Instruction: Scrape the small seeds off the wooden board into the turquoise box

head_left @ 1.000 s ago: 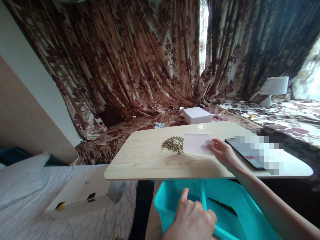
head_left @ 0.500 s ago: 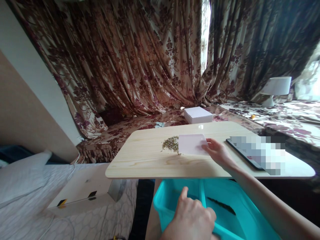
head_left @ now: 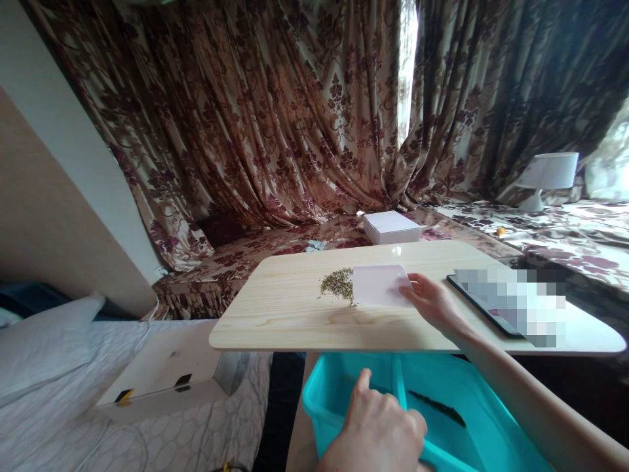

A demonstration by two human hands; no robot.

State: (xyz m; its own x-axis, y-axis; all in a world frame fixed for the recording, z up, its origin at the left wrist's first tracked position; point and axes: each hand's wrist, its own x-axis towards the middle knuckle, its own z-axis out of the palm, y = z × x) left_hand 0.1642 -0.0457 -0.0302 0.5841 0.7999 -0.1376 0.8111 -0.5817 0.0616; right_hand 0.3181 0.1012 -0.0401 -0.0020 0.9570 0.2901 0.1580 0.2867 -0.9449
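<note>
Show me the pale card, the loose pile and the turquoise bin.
Pale card (head_left: 378,284), head view: middle of its flat face.
Loose pile (head_left: 337,284), head view: its middle.
Turquoise bin (head_left: 325,425), head view: its outer wall.

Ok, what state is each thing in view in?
White card: held by right edge
Green bits: loose, heaped
Turquoise tub: open, divided
Right grip: closed on card
Left grip: index extended, hold unclear
White box: closed
Tablet: lying flat
Lamp: upright
Curtains: drawn, narrow gap
</note>
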